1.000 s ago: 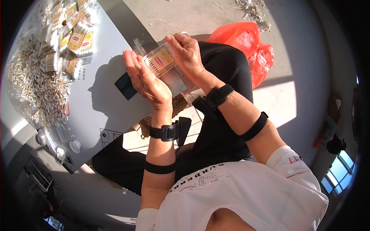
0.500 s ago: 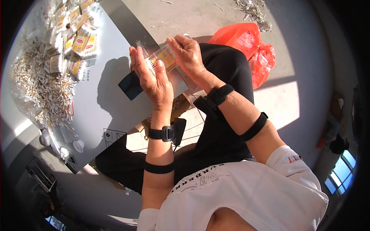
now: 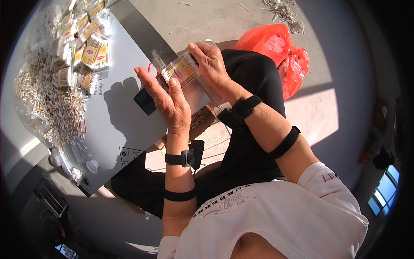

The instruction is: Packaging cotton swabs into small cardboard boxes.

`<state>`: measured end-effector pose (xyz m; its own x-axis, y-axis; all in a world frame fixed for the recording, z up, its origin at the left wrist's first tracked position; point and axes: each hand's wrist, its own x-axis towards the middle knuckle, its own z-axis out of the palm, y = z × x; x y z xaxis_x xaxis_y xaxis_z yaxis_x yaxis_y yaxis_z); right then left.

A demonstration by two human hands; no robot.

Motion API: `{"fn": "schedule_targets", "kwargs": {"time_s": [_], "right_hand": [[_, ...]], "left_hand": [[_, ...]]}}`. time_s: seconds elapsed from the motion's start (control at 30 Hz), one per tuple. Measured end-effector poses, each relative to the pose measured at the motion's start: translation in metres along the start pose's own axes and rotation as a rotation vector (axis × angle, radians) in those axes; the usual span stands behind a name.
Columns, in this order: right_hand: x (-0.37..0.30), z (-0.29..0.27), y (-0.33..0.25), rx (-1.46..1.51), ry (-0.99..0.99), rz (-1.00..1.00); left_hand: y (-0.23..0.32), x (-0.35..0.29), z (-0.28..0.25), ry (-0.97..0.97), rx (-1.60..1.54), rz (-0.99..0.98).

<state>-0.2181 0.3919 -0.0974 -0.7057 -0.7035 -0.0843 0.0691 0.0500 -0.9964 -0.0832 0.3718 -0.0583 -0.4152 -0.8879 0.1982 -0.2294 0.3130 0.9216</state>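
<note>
My right hand (image 3: pixel 212 65) is closed on the right end of a clear packet of cotton swabs (image 3: pixel 182 70) with a yellow and red label. The packet is tilted above the corner of the grey table (image 3: pixel 129 47), its white swab tips toward my left hand (image 3: pixel 172 105). That left hand is open, fingers stretched and thumb apart, with the thumb tip at the packet's lower edge; whether it presses on the packet is hard to tell. At the table's left lie a heap of loose cotton swabs (image 3: pixel 51 99) and a pile of filled swab packets (image 3: pixel 90 52).
A dark square (image 3: pixel 145 102) lies on the table by my left hand. An open cardboard box (image 3: pixel 200 121) stands below the table's edge. Beyond my knee sits a red plastic bag (image 3: pixel 267 41). Small white round pieces (image 3: pixel 92 166) lie at the table's near left corner.
My left hand has moved slightly left and down and its fingers have spread, uncovering more of the packet. My right hand keeps hold of it.
</note>
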Motion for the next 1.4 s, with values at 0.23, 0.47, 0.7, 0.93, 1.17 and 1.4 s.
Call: {"fn": "schedule_targets", "kwargs": {"time_s": [0.23,0.47,0.7,0.93,1.17,1.4], "right_hand": [[-0.003,0.001,-0.017,0.308,-0.005,0.357],[0.0,0.006,-0.009,0.36,0.008,0.305],[0.0,0.005,-0.004,0.279,-0.017,0.243],[0.001,0.002,-0.005,0.144,-0.061,0.204],[0.001,0.001,-0.003,0.104,-0.048,0.195],[0.001,0.001,-0.001,0.127,-0.051,0.211]], "left_hand": [[0.0,0.012,0.007,0.208,-0.529,-0.129],[0.002,0.015,0.017,0.286,-0.612,-0.141],[0.0,0.014,0.017,0.29,-0.646,-0.139],[0.003,0.015,0.019,0.272,-0.623,-0.142],[0.005,0.014,0.021,0.24,-0.553,-0.151],[-0.002,0.01,0.003,0.002,0.004,0.089]]}}
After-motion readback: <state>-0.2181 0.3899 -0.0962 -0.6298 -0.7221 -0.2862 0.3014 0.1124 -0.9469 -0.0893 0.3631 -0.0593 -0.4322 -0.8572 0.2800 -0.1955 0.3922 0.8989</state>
